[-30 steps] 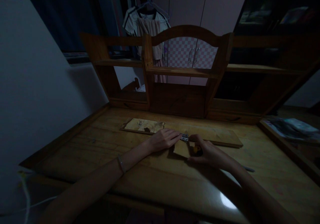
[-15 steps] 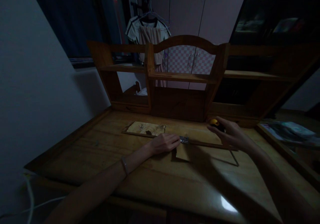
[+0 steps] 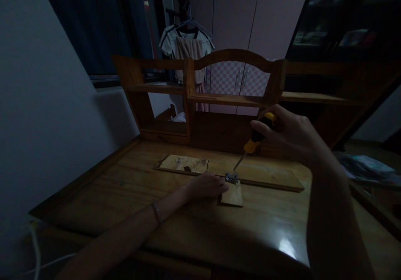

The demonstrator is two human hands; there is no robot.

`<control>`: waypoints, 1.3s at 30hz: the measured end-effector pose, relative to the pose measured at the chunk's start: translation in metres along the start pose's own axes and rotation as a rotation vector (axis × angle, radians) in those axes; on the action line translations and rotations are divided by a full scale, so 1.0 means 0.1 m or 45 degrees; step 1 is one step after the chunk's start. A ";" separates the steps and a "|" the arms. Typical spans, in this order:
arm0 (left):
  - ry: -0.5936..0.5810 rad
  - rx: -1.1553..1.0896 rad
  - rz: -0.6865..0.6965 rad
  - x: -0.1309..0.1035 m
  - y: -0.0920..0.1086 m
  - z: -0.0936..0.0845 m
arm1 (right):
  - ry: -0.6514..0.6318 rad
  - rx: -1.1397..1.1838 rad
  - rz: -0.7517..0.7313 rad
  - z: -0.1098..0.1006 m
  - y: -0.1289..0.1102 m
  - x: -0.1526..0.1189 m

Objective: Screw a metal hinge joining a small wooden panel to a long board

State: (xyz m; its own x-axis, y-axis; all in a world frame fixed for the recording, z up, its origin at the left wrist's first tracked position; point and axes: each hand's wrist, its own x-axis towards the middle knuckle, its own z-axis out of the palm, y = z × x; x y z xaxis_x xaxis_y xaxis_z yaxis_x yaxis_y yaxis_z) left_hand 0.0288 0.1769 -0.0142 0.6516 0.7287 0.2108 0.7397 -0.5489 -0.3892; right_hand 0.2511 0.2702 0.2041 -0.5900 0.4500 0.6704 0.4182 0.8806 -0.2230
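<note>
My right hand (image 3: pixel 286 134) is closed around the yellow and black handle of a screwdriver (image 3: pixel 250 145). Its shaft slants down to the left, the tip at or just above the back edge of a small metal hinge (image 3: pixel 231 178). The hinge bridges a long flat board (image 3: pixel 272 176) and a small wooden piece (image 3: pixel 232 195) in front of it. My left hand (image 3: pixel 206 185) rests low with bent fingers, pressing the left end of the hinge and the small piece. Dim light hides whether the tip touches a screw.
Everything lies on a glossy wooden desktop (image 3: pixel 125 184). The long board's left part has a pale, torn patch (image 3: pixel 175 163). A wooden shelf unit (image 3: pixel 232 99) stands along the back, with a wall (image 3: pixel 62 117) at left and papers (image 3: pixel 366 166) at right.
My right hand has risen and turned, bringing the screwdriver from over the right of the board to the hinge, shaft pointing down. My left hand stays by the hinge.
</note>
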 end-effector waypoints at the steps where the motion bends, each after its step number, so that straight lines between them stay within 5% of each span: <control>1: -0.003 -0.009 0.006 0.01 0.01 0.00 | -0.029 0.019 -0.023 0.04 -0.02 0.00; 13: 0.025 -0.064 -0.012 0.01 0.03 -0.02 | -0.264 0.123 -0.032 0.42 0.07 0.04; 39: 0.034 -0.002 0.019 0.02 0.06 -0.05 | -0.306 0.163 -0.069 0.43 0.10 0.05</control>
State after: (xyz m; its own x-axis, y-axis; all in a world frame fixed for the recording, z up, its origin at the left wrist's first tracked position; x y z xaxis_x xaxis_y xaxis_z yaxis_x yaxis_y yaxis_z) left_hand 0.0353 0.1732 -0.0119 0.6667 0.7093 0.2288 0.7302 -0.5601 -0.3913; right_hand 0.2219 0.2875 0.1748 -0.7625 0.4105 0.5001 0.2995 0.9091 -0.2895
